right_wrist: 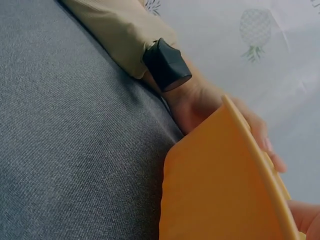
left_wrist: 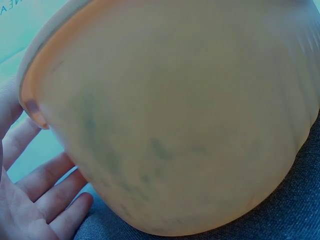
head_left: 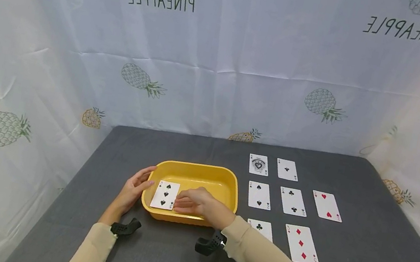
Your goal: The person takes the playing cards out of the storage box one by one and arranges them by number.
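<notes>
A yellow plastic tub stands on the dark table. My left hand holds its left end, the thumb at the rim and the other fingers along the outer wall; the left wrist view shows these fingers beside the tub wall. Inside the tub, at its left, a three of spades playing card shows face up. My right hand reaches over the front rim, and its curled fingers grip the card's right edge; the thumb is hidden. In the right wrist view the tub's wall covers most of that work.
To the right lie face-up cards in rows: two aces at the back, the two of spades, two of clubs and two of hearts, then a partly covered club card and the three of diamonds. Pineapple-print curtains surround the table.
</notes>
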`<state>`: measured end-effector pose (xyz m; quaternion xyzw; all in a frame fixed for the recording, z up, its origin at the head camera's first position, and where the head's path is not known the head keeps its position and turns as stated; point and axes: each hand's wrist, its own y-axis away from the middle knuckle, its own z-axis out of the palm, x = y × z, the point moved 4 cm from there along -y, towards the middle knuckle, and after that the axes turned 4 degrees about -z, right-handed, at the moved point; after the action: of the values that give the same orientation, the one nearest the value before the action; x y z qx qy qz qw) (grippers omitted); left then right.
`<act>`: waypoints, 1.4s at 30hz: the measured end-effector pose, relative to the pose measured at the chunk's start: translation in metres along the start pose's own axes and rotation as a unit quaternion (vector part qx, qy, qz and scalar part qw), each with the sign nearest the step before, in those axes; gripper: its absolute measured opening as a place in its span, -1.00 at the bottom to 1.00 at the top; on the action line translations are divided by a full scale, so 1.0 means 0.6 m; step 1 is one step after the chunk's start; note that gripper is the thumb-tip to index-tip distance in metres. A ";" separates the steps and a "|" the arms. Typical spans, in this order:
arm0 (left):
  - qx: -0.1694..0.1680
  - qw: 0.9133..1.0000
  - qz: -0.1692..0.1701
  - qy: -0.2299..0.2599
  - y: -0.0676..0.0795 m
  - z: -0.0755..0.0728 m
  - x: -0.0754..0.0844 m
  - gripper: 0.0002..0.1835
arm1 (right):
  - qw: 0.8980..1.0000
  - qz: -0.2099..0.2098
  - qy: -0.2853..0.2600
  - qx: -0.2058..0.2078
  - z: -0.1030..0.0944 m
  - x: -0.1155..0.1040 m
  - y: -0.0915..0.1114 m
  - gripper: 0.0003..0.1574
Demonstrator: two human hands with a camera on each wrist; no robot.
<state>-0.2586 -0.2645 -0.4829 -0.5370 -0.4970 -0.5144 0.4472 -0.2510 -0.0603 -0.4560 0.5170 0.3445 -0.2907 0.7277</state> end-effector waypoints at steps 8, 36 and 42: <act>0.002 1.000 -0.006 -0.003 0.000 0.001 0.001 -0.43 | 0.999 -0.020 0.029 0.018 0.010 -0.003 -0.021 -0.82; -0.003 1.000 0.014 0.015 0.001 -0.002 0.000 -0.44 | 0.996 -0.031 0.078 0.031 0.018 -0.010 -0.025 -0.95; 0.001 1.000 0.000 0.000 0.001 -0.001 0.000 -0.44 | 0.996 -0.033 0.079 0.033 0.013 -0.012 -0.020 -0.88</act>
<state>-0.2579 -0.2649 -0.4828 -0.5367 -0.4975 -0.5137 0.4478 -0.2628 -0.0706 -0.4551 0.5505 0.4077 -0.2837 0.6711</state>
